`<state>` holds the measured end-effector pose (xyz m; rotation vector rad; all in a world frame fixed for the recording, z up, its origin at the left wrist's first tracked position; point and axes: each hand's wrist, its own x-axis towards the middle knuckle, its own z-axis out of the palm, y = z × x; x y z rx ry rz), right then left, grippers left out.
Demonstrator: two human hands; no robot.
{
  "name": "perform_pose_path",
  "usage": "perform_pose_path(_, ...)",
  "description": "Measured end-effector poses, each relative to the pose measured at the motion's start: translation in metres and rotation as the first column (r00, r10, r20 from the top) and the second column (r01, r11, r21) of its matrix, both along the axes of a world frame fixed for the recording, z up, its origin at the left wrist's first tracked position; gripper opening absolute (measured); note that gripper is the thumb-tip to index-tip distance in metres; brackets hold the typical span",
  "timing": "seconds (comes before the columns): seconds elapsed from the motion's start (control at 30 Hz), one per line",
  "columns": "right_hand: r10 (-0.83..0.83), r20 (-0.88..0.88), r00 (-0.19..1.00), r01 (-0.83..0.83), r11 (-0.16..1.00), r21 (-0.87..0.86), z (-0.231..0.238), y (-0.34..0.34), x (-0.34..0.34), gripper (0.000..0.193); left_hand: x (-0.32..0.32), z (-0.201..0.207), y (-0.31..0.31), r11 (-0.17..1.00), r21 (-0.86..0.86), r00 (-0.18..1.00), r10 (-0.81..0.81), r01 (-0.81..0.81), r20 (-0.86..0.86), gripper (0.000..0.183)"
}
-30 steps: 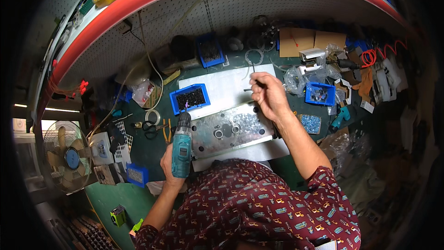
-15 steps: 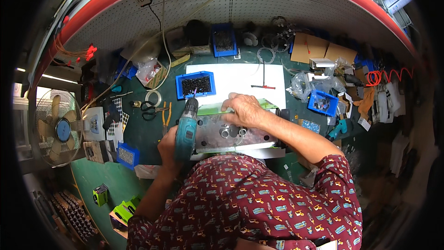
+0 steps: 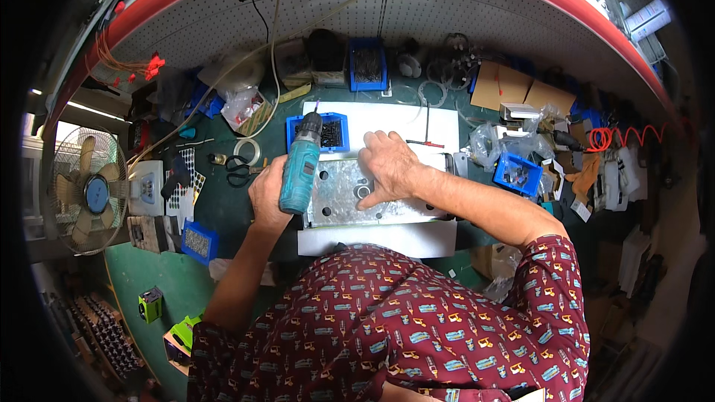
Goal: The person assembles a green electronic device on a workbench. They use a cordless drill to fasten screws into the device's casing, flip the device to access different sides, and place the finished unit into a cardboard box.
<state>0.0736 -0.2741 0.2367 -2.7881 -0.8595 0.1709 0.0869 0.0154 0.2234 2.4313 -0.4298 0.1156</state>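
Observation:
My left hand [image 3: 268, 195] is wrapped round a teal cordless drill [image 3: 300, 167]. The drill's bit points away from me, above a blue bin [image 3: 341, 132] of small black screws. In front of me a flat metal case [image 3: 342, 197] lies on a white sheet [image 3: 439, 123], its top panel carrying dark round holes and a ring-like opening [image 3: 363, 191]. My right hand [image 3: 391, 167] grips this case, its fingers curled over the far edge and its thumb stretched across the panel by the ring. The fingertips' undersides are hidden.
Black-handled scissors [image 3: 240, 171] lie left of the drill. A T-handled hex key [image 3: 426, 141] rests on the sheet beyond my right hand. Blue bins [image 3: 519, 173], plastic bags and cartons crowd the right side. A fan [image 3: 95, 193] stands at far left.
The drill has risen away from me and now overlaps the screw bin. My right thumb has spread toward the ring. The case's green edge shows on its near side instead of its far side.

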Motion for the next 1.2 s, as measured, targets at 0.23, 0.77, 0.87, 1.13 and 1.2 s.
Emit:
perform_pose_path(0.23,0.035,-0.002,0.999,-0.034,0.988,0.149,-0.014,-0.002,0.006,0.061,0.006,0.005,-0.005,0.999,-0.030,0.999,-0.042,0.043,0.035,0.036)
perform_pose_path(0.77,-0.455,-0.305,0.837,0.547,0.713,0.439,0.002,-0.019,0.018,0.054,0.031,-0.009,-0.012,1.000,-0.016,0.997,0.013,-0.012,0.082,0.042)
perform_pose_path(0.87,-0.026,-0.894,0.447,0.894,0.010,0.447,0.003,-0.024,-0.018,0.034,0.036,-0.009,-0.014,1.000,0.002,0.997,0.017,-0.017,0.078,0.042)
perform_pose_path(1.13,0.061,-0.894,0.443,0.861,-0.307,0.406,-0.006,0.007,-0.099,0.023,0.040,-0.011,-0.015,0.999,-0.030,0.998,0.012,-0.010,0.055,0.044)
perform_pose_path(1.2,-0.163,-0.780,0.604,0.793,0.025,0.609,-0.011,0.000,-0.087,0.025,0.038,-0.009,-0.014,1.000,-0.030,1.000,-0.001,0.001,0.025,0.043)
